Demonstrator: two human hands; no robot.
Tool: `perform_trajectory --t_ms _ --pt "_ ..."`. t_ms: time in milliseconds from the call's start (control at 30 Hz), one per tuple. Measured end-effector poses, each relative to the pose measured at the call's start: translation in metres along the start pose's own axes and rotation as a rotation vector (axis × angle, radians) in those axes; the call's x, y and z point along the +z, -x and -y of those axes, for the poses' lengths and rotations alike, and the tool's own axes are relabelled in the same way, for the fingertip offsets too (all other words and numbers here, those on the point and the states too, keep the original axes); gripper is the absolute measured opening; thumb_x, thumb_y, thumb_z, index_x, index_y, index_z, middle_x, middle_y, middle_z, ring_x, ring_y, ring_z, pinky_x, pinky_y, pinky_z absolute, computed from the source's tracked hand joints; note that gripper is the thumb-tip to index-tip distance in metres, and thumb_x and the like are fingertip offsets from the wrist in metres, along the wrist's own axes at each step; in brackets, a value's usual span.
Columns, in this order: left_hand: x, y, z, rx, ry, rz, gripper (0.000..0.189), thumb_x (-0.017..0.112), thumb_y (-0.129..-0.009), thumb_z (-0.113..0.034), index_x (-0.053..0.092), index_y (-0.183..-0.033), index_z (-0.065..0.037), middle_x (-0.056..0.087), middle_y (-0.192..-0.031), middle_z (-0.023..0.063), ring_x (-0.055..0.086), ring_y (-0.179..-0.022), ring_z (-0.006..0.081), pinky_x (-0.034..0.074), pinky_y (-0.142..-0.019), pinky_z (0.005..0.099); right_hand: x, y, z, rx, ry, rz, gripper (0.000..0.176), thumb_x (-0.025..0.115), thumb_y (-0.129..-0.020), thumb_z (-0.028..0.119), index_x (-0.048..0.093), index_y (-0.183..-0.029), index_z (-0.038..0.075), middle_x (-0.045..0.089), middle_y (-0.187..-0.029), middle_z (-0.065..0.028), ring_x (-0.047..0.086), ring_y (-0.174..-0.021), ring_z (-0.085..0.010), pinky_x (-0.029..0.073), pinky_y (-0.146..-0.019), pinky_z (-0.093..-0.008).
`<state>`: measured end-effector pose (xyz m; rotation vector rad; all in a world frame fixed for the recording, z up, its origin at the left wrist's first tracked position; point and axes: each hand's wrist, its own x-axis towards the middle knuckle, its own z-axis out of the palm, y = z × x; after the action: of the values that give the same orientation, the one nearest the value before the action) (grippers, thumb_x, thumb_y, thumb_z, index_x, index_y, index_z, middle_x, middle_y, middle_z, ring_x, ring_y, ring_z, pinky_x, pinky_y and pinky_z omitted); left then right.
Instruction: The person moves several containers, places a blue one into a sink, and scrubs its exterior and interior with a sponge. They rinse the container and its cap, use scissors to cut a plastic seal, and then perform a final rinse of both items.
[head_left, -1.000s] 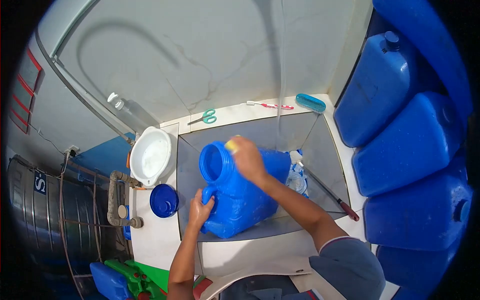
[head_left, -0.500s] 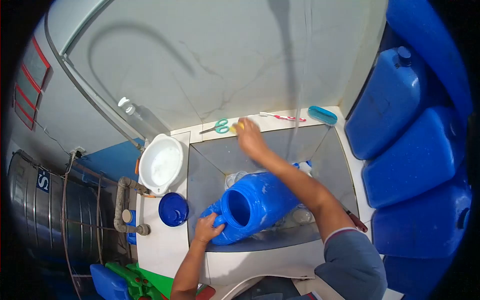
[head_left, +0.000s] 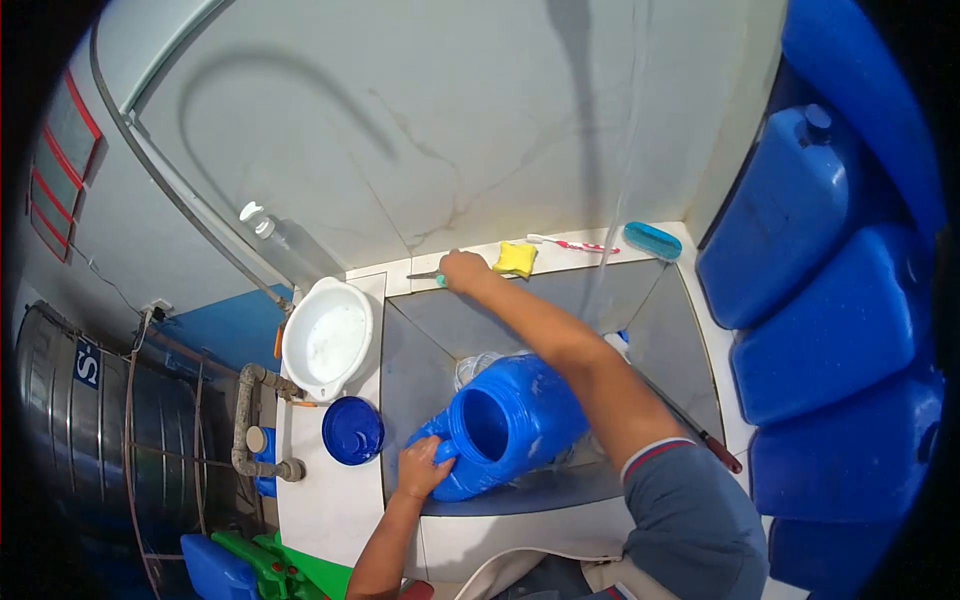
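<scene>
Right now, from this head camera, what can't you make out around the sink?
- Scissors: in the head view, the right hand covers most of the handles, so its grip is unclear.
- Wide-mouthed blue jug: in the head view, shadow hides its inside.
- Red-handled tool: in the head view, the right arm hides its far end.
- Lowest blue jerrycan at right: the head view's dark edge cuts it off.

A curved shadow [head_left: 262,62] falls across the pale, veined wall [head_left: 490,100].
</scene>
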<state>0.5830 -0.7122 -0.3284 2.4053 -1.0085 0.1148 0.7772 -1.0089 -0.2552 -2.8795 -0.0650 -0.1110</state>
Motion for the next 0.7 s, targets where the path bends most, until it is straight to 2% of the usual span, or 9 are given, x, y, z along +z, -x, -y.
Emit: perform_trajectory --t_ms 67,100,133,200,400,467,533,600,700 --pt "-0.002 0.001 -0.015 -0.014 -0.007 -0.109 0.026 0.068 -0.068 -0.029 0.06 -0.081 -0.007 0.063 -0.074 0.0147 0.062 -0.066 0.0317 0.049 -0.058 0.0419 -0.015 0.032 -0.004 0.025 -0.113 -0.021 0.021 0.058 -0.076 0.016 0.063 -0.088 -0.001 0.064 -0.09 -0.0188 0.063 -0.084 -0.0286 0.052 -0.073 -0.0373" --pt "-0.006 -0.002 -0.025 -0.207 0.071 -0.084 0.024 0.068 -0.068 -0.028 0.061 -0.079 -0.008 0.063 -0.072 0.0157 0.062 -0.066 0.0327 0.048 -0.058 0.0422 -0.022 0.054 -0.011 0.043 -0.222 -0.043 0.022 0.057 -0.077 0.018 0.062 -0.083 -0.002 0.064 -0.085 -0.0194 0.065 -0.076 -0.0269 0.052 -0.068 -0.0365" --pt "-0.009 -0.005 -0.037 -0.404 0.15 -0.055 0.021 0.067 -0.068 -0.027 0.063 -0.078 -0.008 0.063 -0.071 0.0166 0.062 -0.065 0.0337 0.048 -0.058 0.0425 -0.023 0.071 -0.032 0.082 -0.458 0.084 0.023 0.057 -0.077 0.02 0.062 -0.079 -0.002 0.064 -0.077 -0.0172 0.064 -0.068 -0.0232 0.051 -0.063 -0.0344" --pt "-0.016 -0.009 -0.045 -0.408 0.164 -0.017 0.018 0.067 -0.068 -0.026 0.063 -0.074 -0.009 0.061 -0.068 0.0177 0.061 -0.064 0.0354 0.046 -0.056 0.0425 -0.041 0.113 -0.072 0.158 -0.642 0.222 0.027 0.056 -0.077 0.024 0.061 -0.07 -0.002 0.061 -0.06 -0.01 0.059 -0.05 -0.0151 0.048 -0.052 -0.0296" --pt "-0.09 -0.018 -0.093 -0.116 -0.008 -0.06 0.018 0.066 -0.066 -0.023 0.064 -0.074 -0.008 0.061 -0.067 0.0173 0.06 -0.061 0.0352 0.046 -0.055 0.0403 -0.039 0.21 -0.145 0.377 -0.468 0.171 0.033 0.061 -0.072 0.029 0.06 -0.071 -0.003 0.062 -0.063 -0.0144 0.062 -0.056 -0.0256 0.049 -0.055 -0.0394" --pt "-0.131 -0.02 -0.105 0.02 0.094 -0.138 0.017 0.064 -0.064 -0.016 0.065 -0.079 -0.006 0.061 -0.065 0.0154 0.061 -0.057 0.0271 0.047 -0.055 0.0355 -0.028 0.235 -0.165 0.219 -0.156 0.127 0.032 0.063 -0.07 0.029 0.062 -0.079 -0.002 0.063 -0.069 -0.0164 0.062 -0.067 -0.0333 0.05 -0.065 -0.0422" --pt "-0.179 -0.009 -0.107 -0.155 0.06 -0.102 0.021 0.063 -0.062 -0.008 0.065 -0.081 -0.002 0.059 -0.061 0.0109 0.058 -0.057 0.0172 0.046 -0.057 0.0302 -0.038 0.265 -0.176 0.206 -0.149 0.115 0.033 0.064 -0.07 0.028 0.061 -0.086 0.0 0.062 -0.078 -0.0171 0.061 -0.075 -0.034 0.048 -0.07 -0.0426" --pt "-0.211 0.002 -0.09 -0.138 0.137 -0.263 0.02 0.064 -0.062 -0.008 0.064 -0.08 0.002 0.059 -0.062 0.0065 0.055 -0.06 0.0131 0.045 -0.059 0.0277 -0.059 0.294 -0.175 0.18 -0.138 0.105 0.035 0.065 -0.069 0.028 0.061 -0.094 0.003 0.062 -0.087 -0.0177 0.059 -0.084 -0.0347 0.047 -0.076 -0.043" --pt "-0.255 0.024 -0.07 -0.22 0.27 -0.196 0.023 0.066 -0.066 -0.008 0.063 -0.086 0.003 0.062 -0.078 0.0068 0.057 -0.071 0.0147 0.045 -0.064 0.0278 -0.111 0.332 -0.143 0.042 -0.148 0.014 0.04 0.066 -0.07 0.026 0.057 -0.103 0.005 0.057 -0.098 -0.0154 0.056 -0.093 -0.032 0.046 -0.079 -0.041"
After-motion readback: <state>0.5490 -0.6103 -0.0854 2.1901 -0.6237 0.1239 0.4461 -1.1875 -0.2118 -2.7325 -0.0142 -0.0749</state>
